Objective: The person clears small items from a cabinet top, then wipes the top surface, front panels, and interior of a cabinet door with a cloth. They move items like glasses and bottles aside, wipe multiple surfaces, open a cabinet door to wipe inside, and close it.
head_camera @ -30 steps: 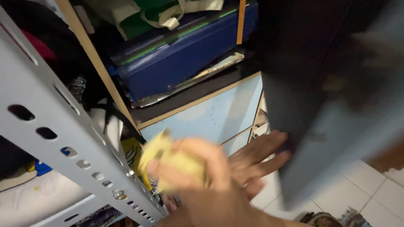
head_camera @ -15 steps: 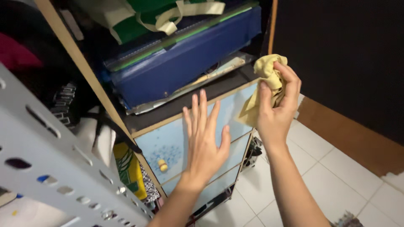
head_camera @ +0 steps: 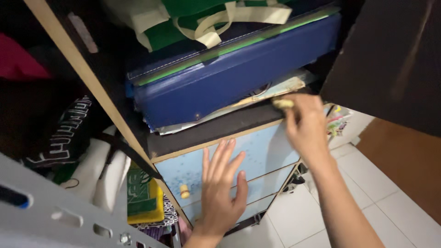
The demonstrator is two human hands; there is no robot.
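— The yellow cloth (head_camera: 283, 104) is seen only as a small bunched bit at the top of the right hand (head_camera: 307, 129), pressed against the dark shelf top (head_camera: 216, 131) of the pale blue drawer unit (head_camera: 257, 154), just under the papers below the blue case (head_camera: 239, 76).

— What has changed in the last half second?

— Half a second ago the cloth was held up in the air, to the right of the unit and clear of it. Now it has been brought down and left onto the far edge of the dark top. The right hand's fingers are closed round the cloth, with most of it hidden inside the grip.

— And the left hand?

— The left hand (head_camera: 219, 190) is laid flat on the front of the blue drawers, fingers (head_camera: 221, 156) spread wide and holding nothing, much as it was before, only lower on the panel. A small yellow knob (head_camera: 184, 190) is seen just to its left.

— What is meant by that?

— It is judged that wiping of the top has just been started, with the unit steadied by the open hand. Green bags (head_camera: 202, 18) are stacked above the case, and white floor tiles (head_camera: 321, 216) are seen near right.
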